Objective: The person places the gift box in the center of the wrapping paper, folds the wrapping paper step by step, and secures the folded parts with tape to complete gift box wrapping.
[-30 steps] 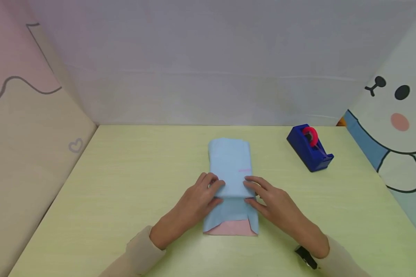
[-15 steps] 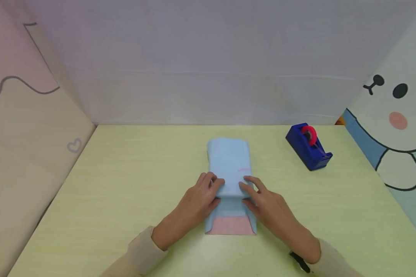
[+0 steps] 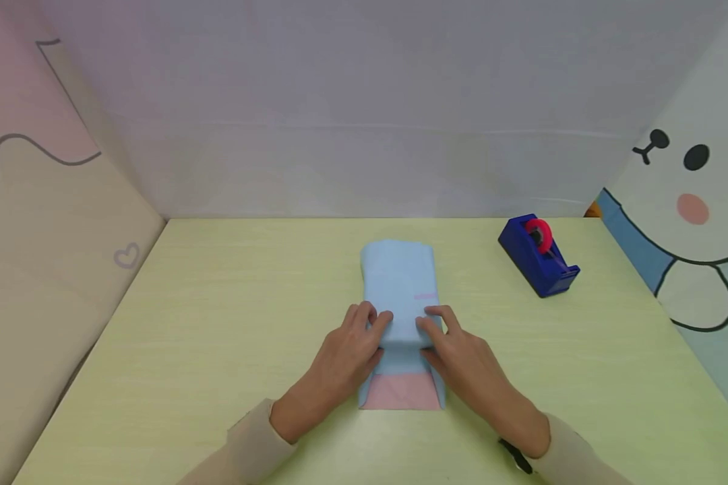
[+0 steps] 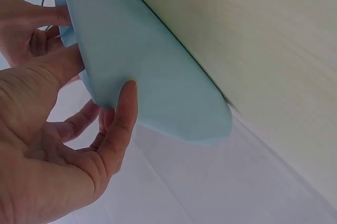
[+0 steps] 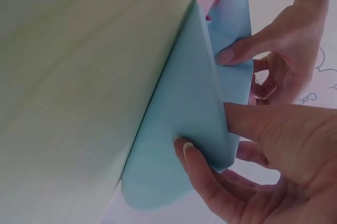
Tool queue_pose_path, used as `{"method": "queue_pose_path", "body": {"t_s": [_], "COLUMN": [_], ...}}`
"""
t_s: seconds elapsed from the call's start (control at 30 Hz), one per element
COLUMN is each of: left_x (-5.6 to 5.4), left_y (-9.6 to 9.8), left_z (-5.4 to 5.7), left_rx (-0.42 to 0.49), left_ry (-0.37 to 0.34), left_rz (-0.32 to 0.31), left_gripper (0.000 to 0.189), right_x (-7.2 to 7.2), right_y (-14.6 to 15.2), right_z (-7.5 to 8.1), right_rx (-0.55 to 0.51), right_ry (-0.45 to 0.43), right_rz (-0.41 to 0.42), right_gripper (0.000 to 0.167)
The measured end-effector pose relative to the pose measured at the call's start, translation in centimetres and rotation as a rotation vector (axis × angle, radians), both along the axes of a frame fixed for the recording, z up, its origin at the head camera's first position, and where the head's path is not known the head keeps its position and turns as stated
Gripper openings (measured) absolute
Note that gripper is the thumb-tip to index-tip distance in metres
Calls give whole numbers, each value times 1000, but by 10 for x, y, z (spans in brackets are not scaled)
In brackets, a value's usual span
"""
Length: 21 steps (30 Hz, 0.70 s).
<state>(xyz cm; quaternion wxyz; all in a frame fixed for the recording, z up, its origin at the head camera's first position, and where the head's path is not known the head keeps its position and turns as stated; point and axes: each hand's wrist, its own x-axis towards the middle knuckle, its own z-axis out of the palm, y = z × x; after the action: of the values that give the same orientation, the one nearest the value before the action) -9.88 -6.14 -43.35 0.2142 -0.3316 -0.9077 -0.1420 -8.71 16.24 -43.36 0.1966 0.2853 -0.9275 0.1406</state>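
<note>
A long piece of folded blue paper (image 3: 400, 276) lies lengthwise on the table, its pink inner side (image 3: 402, 392) showing at the near end. My left hand (image 3: 344, 350) pinches the left edge of the crosswise fold, thumb below the fold line and fingers above. Opposite it, my right hand (image 3: 468, 360) pinches the right edge the same way. In the left wrist view, one left fingertip presses the side of the blue paper (image 4: 152, 71), while the thumb tip is hidden behind its edge. The right wrist view shows right fingers against the other side of the paper (image 5: 179, 97).
A blue tape dispenser (image 3: 534, 259) with a red-cored roll stands at the back right of the pale yellow table (image 3: 249, 289). A plain light curtain (image 3: 364, 168) closes off the back, and printed panels stand at both sides. A dark wrist strap (image 3: 514, 457) shows below the right sleeve.
My right hand has shifted slightly left, inward along the fold. At the near end, the blue side edges have drawn inward and straightened, and more of the pink shows.
</note>
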Motion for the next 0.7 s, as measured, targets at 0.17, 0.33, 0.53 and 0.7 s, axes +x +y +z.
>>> {"method": "queue_pose_path", "body": {"t_s": [0.17,0.33,0.53,0.7], "left_x": [3,6,7,7], "left_y": [4,6,10,12], "left_z": [-2,-4,-8,-11], "left_rx": [32,46,43,52], "left_ry": [-45,-86,-97,-96], "left_rz": [53,92,114,126], "left_gripper": [53,53,52,53], "right_x": [1,2,3,3], "right_y": [-5,-11,-13,-13], "right_z": [0,-1,-4,-7], "right_rx": [27,58,85,82], "right_ry": [-55,-55,24,49], "right_rz": [-51,-80,-80,-74], "right_gripper": [55,55,56,56]}}
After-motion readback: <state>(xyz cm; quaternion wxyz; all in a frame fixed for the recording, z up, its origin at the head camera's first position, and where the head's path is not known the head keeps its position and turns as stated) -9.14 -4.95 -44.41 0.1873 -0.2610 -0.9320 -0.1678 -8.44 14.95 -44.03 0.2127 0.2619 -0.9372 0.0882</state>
